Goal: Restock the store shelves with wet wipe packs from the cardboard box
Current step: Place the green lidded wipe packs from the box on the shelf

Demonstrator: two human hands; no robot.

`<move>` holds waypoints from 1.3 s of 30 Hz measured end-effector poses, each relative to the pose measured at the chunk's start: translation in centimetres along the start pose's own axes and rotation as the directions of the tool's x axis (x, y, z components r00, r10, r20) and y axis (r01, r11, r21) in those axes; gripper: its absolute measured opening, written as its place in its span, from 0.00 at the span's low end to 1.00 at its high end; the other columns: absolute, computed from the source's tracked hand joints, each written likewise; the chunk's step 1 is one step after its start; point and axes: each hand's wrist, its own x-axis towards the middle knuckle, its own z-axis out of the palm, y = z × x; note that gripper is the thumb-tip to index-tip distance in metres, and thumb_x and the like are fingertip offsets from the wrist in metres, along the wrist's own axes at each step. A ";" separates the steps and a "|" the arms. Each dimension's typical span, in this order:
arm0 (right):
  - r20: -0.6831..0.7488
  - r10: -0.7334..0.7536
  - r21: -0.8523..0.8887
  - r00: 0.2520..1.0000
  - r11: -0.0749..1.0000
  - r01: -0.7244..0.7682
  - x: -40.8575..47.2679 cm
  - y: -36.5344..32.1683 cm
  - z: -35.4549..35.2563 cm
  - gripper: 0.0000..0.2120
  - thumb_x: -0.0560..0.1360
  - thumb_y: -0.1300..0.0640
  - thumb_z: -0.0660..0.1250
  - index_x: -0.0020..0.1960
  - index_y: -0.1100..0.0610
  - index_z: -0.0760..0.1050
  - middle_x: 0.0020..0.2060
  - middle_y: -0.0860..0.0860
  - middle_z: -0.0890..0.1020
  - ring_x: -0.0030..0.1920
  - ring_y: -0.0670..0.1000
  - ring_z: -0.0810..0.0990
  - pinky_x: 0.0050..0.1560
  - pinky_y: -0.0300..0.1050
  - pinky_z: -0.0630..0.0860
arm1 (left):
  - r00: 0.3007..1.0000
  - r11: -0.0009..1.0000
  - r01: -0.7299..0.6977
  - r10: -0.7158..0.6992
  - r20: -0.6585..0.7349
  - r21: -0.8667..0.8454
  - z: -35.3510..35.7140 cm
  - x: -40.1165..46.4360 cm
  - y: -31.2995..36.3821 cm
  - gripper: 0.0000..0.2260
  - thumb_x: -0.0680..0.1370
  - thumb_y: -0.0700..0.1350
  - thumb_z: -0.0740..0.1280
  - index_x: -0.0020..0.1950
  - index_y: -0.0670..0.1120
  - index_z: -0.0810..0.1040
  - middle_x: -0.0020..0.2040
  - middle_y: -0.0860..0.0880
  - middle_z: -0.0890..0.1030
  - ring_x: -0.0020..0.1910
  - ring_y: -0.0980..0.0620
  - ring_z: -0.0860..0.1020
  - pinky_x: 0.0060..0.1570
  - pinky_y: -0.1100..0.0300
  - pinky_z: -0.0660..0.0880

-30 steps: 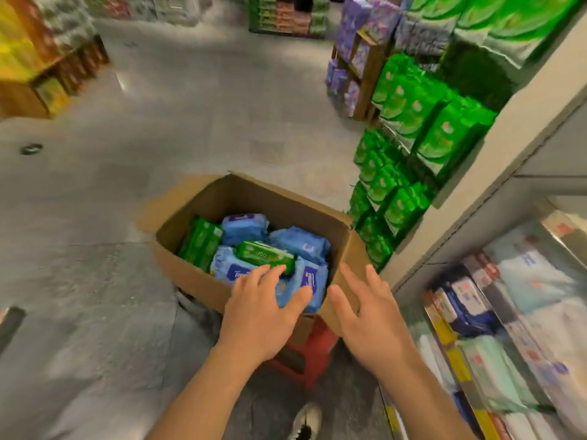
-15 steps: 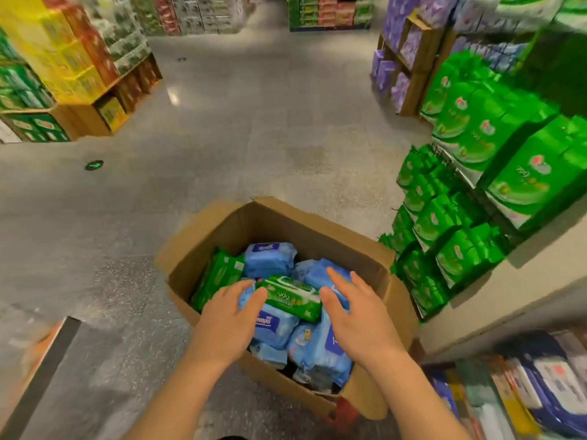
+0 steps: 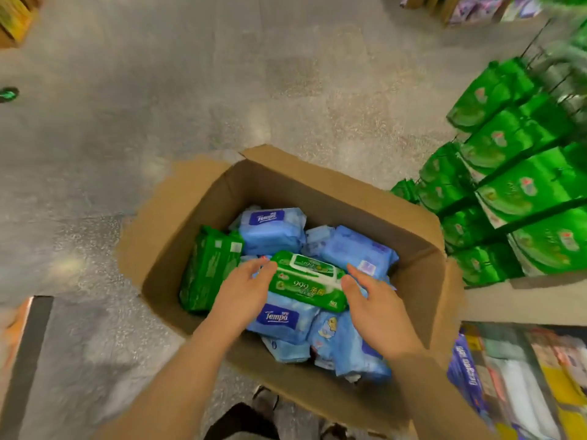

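While the open brown cardboard box [image 3: 422, 281] is full of blue and green packs, the left hand [image 3: 244, 290] and right hand [image 3: 374, 306], fingers relaxed, flank the topmost green plastic wet wipe pack [image 3: 306, 281]; restocking looks barely begun.

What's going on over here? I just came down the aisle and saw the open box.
A person is restocking wet wipes from a cardboard box on the aisle floor. Both hands are inside it: the left hand and right hand touch opposite ends of a green wipe pack lying on top of blue wipe packs. The fingers look fairly straight, and the pack has not been lifted yet. Shelves of green packages stand to the right.
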 end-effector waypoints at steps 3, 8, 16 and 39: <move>-0.044 0.149 0.084 0.988 0.986 -0.145 3.4 0.7 2.6 0.22 0.84 0.44 0.61 0.76 0.49 0.71 0.73 0.49 0.74 0.72 0.50 0.73 0.63 0.39 0.66 | 0.993 0.994 0.100 -0.097 0.063 -0.033 0.6 4.1 -1.3 0.19 0.83 0.58 0.61 0.71 0.53 0.77 0.71 0.50 0.76 0.68 0.48 0.74 0.58 0.58 0.65; -0.104 0.342 0.144 0.934 0.934 -0.326 8.1 2.0 6.4 0.32 0.77 0.35 0.61 0.77 0.49 0.69 0.75 0.57 0.71 0.73 0.58 0.70 0.74 0.58 0.67 | 0.936 0.935 0.323 -0.292 0.199 -0.147 2.7 9.4 -3.3 0.22 0.77 0.65 0.61 0.65 0.54 0.77 0.61 0.48 0.79 0.55 0.46 0.79 0.56 0.47 0.80; -0.087 0.526 0.154 0.846 0.846 -0.511 11.5 2.5 8.8 0.31 0.73 0.38 0.64 0.70 0.54 0.70 0.66 0.57 0.78 0.66 0.63 0.75 0.67 0.60 0.73 | 0.894 0.946 0.301 -0.324 0.309 0.121 4.6 12.9 -3.4 0.24 0.83 0.63 0.53 0.66 0.48 0.75 0.70 0.40 0.75 0.66 0.39 0.75 0.67 0.48 0.72; -0.418 0.490 0.532 0.765 0.815 -0.231 -2.6 -3.0 2.7 0.22 0.76 0.48 0.72 0.58 0.65 0.75 0.35 0.47 0.74 0.39 0.50 0.76 0.50 0.48 0.75 | 0.969 0.743 0.229 -0.112 0.220 -0.629 2.4 0.6 2.3 0.11 0.75 0.49 0.76 0.52 0.52 0.76 0.50 0.45 0.85 0.47 0.44 0.85 0.44 0.39 0.84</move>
